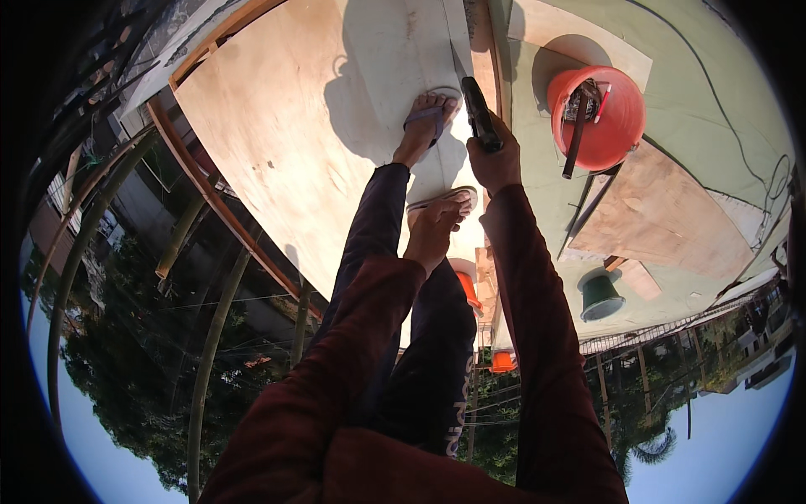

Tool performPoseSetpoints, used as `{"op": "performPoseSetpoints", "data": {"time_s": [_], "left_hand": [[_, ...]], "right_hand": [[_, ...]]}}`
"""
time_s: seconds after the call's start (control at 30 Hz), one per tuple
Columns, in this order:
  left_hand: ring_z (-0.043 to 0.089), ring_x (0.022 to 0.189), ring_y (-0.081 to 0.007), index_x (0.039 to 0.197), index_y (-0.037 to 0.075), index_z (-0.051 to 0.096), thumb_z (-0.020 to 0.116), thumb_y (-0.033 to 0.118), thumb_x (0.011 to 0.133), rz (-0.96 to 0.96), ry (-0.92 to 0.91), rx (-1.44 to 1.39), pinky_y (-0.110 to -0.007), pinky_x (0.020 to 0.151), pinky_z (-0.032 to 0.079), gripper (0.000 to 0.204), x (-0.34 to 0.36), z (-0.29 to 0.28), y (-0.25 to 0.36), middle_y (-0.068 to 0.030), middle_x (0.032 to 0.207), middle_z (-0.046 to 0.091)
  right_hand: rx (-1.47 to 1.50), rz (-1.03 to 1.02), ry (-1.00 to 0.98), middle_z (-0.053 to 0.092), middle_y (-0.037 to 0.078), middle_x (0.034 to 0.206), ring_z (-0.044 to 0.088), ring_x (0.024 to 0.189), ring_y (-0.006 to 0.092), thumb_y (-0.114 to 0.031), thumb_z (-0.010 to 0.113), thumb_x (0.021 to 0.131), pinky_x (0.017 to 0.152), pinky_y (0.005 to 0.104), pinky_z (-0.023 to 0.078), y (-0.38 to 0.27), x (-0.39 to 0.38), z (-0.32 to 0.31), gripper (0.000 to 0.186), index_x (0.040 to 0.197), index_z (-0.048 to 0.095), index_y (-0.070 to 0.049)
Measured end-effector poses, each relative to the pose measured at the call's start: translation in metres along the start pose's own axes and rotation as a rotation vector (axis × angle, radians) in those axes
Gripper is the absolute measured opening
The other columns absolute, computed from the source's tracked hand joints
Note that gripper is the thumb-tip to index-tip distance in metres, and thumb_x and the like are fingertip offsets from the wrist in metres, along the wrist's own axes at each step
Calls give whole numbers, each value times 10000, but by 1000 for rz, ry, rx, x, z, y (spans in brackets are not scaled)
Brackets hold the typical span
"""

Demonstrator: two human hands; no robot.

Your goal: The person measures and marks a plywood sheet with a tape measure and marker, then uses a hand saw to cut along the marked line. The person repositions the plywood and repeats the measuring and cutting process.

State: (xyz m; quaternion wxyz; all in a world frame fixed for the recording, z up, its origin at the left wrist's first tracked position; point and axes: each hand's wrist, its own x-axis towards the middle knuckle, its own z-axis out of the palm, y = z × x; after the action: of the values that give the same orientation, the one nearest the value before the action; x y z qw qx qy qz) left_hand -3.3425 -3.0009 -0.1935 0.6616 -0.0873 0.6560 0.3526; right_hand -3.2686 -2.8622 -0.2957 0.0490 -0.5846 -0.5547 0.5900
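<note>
My right hand is wrapped round the black handle of what looks like a handsaw. Its thin grey blade points away from me, seen nearly edge-on, along the border of a pale plywood sheet. Lower and to the left, my left hand hangs over my nearer sandalled foot with its fingers curled in. Whatever those fingers may hold is hidden. Both my feet, in flip-flops, stand on the plywood; the other foot is close to the saw handle.
A red bucket with tools in it stands at the right. Below it are a plywood offcut and a green bucket. A cable snakes over the greenish surface. At the left the plywood ends at a wooden edge, with bamboo poles beyond.
</note>
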Motion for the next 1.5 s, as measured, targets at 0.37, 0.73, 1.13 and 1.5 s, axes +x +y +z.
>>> {"op": "performPoseSetpoints", "data": {"time_s": [0.37,0.73,1.13,1.5], "left_hand": [[667,964,-229,1201,-14,587,564,191,1018,234,89,-13,-341,879,511,276,-29,39,-58,-132,1042,673],[635,897,-165,1097,1,617,494,213,1046,102,354,-68,-309,821,518,250,-5,28,-58,-93,1026,631],[596,892,-107,1206,42,625,369,287,1087,94,313,-267,-273,794,473,374,1,27,-41,-37,1094,644],[609,949,-124,1220,64,620,368,299,1081,161,352,-285,-276,842,479,371,2,32,-47,-43,1149,644]], "right_hand": [[-29,-65,-24,697,111,897,676,812,210,-92,660,782,752,367,530,-18,-8,-8,487,1269,637,-78],[-173,-134,-47,665,187,1199,701,1003,322,27,546,800,839,347,552,8,-103,-33,602,1397,520,-43],[-234,-117,-42,703,195,1103,724,893,306,7,566,797,740,351,567,-30,-95,-29,641,1432,492,-36],[-200,-6,-94,702,145,1011,692,756,239,27,553,789,704,339,554,-15,-88,-27,630,1414,513,-41]]}}
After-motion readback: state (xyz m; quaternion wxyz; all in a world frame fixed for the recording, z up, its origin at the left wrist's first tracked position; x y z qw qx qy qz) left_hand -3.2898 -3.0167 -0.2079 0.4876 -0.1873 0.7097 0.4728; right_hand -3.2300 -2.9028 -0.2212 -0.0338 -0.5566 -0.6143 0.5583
